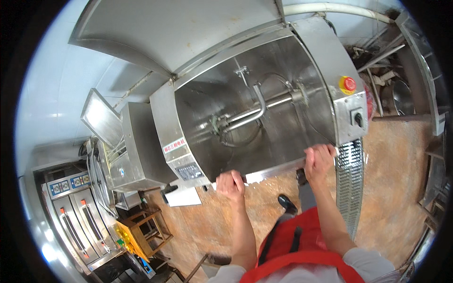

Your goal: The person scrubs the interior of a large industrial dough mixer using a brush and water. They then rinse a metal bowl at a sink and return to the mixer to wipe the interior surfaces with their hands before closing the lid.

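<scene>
A stainless steel dough mixer (276,141) fills the middle of the view, its lid (184,32) raised. Inside the tub, a bent steel mixing arm (260,102) sits on a horizontal shaft. My left hand (230,184) is closed around the tub's front rim at its left end. Near the rim's right end, my right hand (318,161) grips the same edge. To the right, the mixer's side housing carries a red emergency stop button (349,84) and a black rotary switch (358,119).
A metal floor grate (348,198) runs along the tiled floor right of my legs. At the left stand another steel machine (132,152), a deck oven (78,219) and a wooden stool (155,226). A metal pot (402,97) rests at the far right by pipes.
</scene>
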